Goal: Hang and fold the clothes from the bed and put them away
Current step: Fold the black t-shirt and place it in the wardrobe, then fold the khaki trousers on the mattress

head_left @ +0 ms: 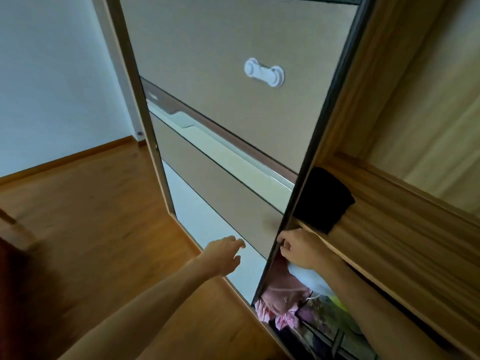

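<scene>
R hand at door edge, fingers curled round the dark frame strip, just below shelf. L hand out in front of door panel, fingers loose + spread, holding nothing. Contact w/ panel: can't tell (blur).

Task clothes: pink, white + patterned pieces bunched inside wardrobe, under shelf, low right of view. Black item, folded, sits on shelf against door edge. Bed not in view.

Handling, est.: clothes soft, light, limp, no shape of their own. Pinch at collar/shoulder seams, not mid-cloth, or they sag + bunch. Pink one looks thin, may snag on door frame. Door stiff, prob. heavy, slides. Edge strip is the one good hold; panel looks smooth, so a flat L palm would likely slip. Keep fingers out of gap betw. door + shelf.
</scene>
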### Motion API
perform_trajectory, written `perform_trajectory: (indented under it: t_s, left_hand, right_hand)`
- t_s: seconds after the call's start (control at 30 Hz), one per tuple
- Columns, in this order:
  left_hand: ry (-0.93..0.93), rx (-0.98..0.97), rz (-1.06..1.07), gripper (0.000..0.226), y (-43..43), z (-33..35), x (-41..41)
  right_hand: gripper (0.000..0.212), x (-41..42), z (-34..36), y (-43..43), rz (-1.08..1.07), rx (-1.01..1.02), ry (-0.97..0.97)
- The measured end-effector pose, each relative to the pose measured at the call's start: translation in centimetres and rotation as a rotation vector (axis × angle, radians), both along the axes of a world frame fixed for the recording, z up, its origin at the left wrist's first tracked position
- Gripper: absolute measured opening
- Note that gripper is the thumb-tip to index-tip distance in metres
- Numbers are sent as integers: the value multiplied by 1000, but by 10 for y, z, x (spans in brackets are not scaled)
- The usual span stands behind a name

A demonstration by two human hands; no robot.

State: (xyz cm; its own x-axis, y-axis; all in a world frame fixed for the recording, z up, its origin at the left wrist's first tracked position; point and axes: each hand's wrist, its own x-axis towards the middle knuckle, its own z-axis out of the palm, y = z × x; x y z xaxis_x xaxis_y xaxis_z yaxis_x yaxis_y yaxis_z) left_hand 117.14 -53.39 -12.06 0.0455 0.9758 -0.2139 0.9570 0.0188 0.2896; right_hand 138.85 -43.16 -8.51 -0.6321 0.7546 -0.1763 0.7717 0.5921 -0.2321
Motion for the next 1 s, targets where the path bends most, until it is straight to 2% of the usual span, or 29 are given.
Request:
perform_trajectory:
  t_s: [0.23,0.43,0.57,0.7,0.9,1.0]
  left_hand:
    - [-32,4,194,38,-109,-4,-120]
    - [-55,-54,444,34,-190,-6,-212]
    - [-79,-135,592,29,-244,-16,-267]
    - [-76,-128,754,30,-300,-27,-322]
    - [52,-269,959,31,-371,-35,-425]
    - [49,-365,1065,30,-397,-29,-474]
  right_hand:
    - [33,-121,6,-84,178,-28,-63]
    - [30,-233,6,-138,365,-73,-76]
    - [24,-312,-5,-164,521,-87,-139]
    - [21,-398,-23,-184,662,-102,-200]
    - [23,-542,-59,-201,864,-128,-304]
    - [25,-604,-66,-203,905,-110,-325]
